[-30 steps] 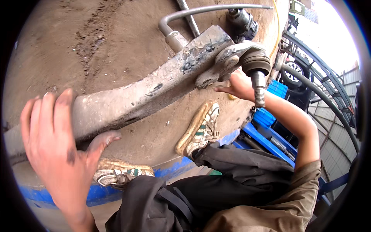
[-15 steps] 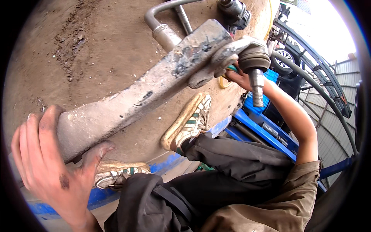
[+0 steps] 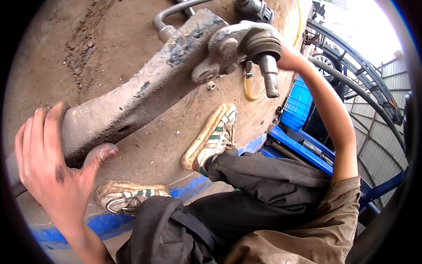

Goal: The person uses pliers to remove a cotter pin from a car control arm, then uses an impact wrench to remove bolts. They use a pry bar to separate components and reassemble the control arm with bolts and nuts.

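Note:
A grimy metal control arm slants from the left up to the top middle. At its upper end, a ball joint has a dark rubber boot, and its threaded stud points down. My left hand is closed over the lower left end of the control arm, fingers across the top and thumb by the underside. Behind the ball joint is my right hand. Its fingers are hidden there, so what it holds or touches does not show. A small nut-like piece shows just below the joint's mount.
On the brown dirty floor lie a bent metal pipe and a dark cylindrical part. A yellow hose with a fitting curves below the joint. At right are a blue crate and blue metal frame. My shoes stand nearby.
The control arm's joint end has shifted up and left in view. My right hand has moved up behind the ball joint; the green item by its fingers no longer shows. The nut-like piece is now visible.

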Tool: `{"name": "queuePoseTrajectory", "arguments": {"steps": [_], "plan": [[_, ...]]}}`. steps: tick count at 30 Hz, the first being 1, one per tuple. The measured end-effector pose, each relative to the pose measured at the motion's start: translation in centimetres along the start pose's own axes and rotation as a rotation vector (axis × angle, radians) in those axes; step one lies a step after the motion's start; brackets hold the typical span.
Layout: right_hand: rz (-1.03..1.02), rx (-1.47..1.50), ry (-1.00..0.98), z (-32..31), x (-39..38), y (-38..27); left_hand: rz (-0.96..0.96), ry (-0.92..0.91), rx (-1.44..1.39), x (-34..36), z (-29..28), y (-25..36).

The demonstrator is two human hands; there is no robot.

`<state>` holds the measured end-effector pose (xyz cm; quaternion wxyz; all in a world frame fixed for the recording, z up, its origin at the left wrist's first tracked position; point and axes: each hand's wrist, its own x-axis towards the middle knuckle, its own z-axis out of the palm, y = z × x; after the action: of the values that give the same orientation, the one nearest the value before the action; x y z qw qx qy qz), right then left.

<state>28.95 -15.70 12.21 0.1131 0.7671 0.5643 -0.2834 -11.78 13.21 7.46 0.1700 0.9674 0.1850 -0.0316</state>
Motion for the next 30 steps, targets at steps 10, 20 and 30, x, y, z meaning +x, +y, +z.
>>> {"name": "queuePoseTrajectory", "arguments": {"steps": [10,20,30], "plan": [[0.069,0.912,-0.654,-11.1,9.9,-14.0,0.094,-0.053,-0.025,-0.2,-1.4,0.0],[0.132,0.327,-0.298,-9.9,8.5,-16.8,0.022,-0.047,-0.037,-0.7,-1.9,1.1],[0.098,0.185,0.006,-8.1,3.9,-19.4,-0.029,-0.032,-0.019,-2.4,-2.1,2.0]]}}
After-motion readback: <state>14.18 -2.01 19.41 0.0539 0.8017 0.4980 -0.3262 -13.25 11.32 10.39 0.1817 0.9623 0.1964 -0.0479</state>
